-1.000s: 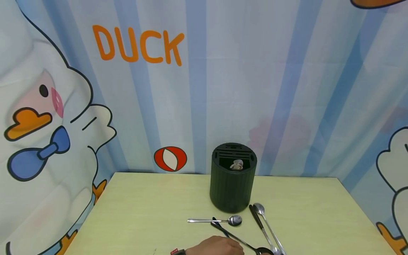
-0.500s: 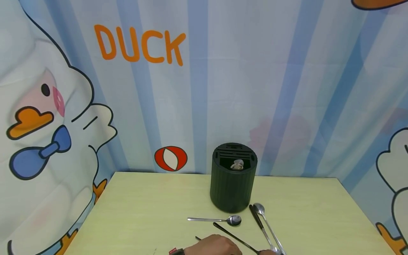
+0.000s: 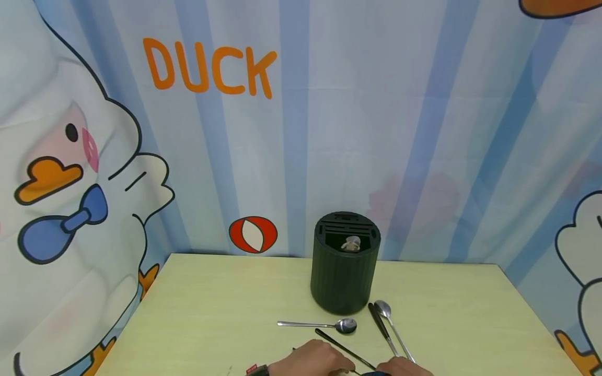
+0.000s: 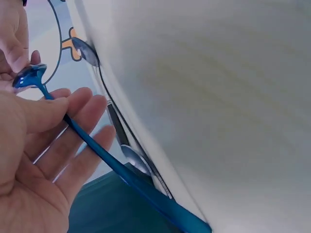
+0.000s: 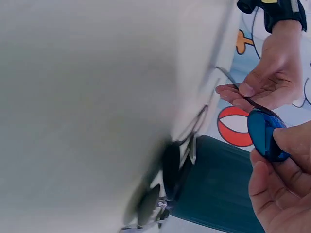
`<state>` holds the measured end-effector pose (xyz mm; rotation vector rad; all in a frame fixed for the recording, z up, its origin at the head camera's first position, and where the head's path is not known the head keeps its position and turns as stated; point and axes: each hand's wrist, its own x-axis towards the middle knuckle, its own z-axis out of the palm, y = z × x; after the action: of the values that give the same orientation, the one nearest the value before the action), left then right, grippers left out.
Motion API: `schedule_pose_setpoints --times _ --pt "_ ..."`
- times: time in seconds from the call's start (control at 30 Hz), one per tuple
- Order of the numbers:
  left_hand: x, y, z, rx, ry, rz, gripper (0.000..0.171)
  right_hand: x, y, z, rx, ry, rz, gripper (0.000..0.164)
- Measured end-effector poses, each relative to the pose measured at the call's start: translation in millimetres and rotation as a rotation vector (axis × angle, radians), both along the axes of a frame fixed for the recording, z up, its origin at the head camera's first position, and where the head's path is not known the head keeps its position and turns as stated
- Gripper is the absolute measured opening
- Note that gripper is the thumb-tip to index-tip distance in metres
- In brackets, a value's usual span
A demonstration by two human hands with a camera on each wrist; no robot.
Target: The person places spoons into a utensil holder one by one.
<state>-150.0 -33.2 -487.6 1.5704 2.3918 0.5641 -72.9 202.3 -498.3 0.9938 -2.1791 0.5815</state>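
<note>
We hold our left hand (image 3: 308,359) and our right hand (image 3: 405,367) low, near each other. Our left thumb (image 4: 46,114) pinches against the first finger, and the other left fingers (image 4: 83,166) spread out, a little bent. Our right thumb (image 5: 293,140) and fingers pinch too.

Glossy blue long-handled spoon (image 4: 101,153), apparently held aloft.

Booth-like setup: table (image 3: 216,297), duck-print backdrop (image 3: 357,130)
</note>
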Motion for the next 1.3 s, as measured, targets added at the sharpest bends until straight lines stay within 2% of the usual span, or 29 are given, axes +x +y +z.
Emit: schedule_pose_setpoints --times 0.07,0.13,0.27,0.43,0.53,0.77,1.03,1.17,1.3 --pt "0.2 0.2 3.8 0.008 0.007 0.026 0.015 2.6 0.4 -2.1 -0.114 -0.053 -0.045 0.030" --pt "0.0 0.7 7.4 0.022 0.011 0.046 0.013 1.0 1.0 1.0 -0.154 -0.078 -0.060 0.034" --pt "-0.3 1.5 13.3 0.051 0.025 0.059 0.021 -0.2 2.6 14.3 -0.126 -0.075 -0.158 0.041" --pt "0.5 2.4 19.6 0.053 0.003 0.083 0.025 1.9 -1.0 33.4 -0.141 -0.163 -0.241 0.041" --pt "0.4 2.8 22.0 0.069 -0.004 0.107 0.022 2.3 -3.6 42.8 -0.173 -0.181 -0.244 0.042" --pt "-0.5 1.3 25.2 0.134 -0.031 0.149 0.020 -4.6 -1.7 61.9 -0.216 -0.110 -0.145 0.051" --pt "0.1 5.2 34.2 0.155 -0.130 0.220 0.022 -6.0 -9.3 93.7 -0.247 -0.136 -0.199 0.044" --pt "0.9 5.8 35.4 0.222 -0.131 0.203 0.022 -7.6 -13.7 103.0 -0.286 -0.162 -0.229 0.039" --pt "1.8 6.1 35.3 0.308 -0.107 0.181 0.022 -9.2 -18.0 108.7 -0.325 -0.184 -0.293 0.037"
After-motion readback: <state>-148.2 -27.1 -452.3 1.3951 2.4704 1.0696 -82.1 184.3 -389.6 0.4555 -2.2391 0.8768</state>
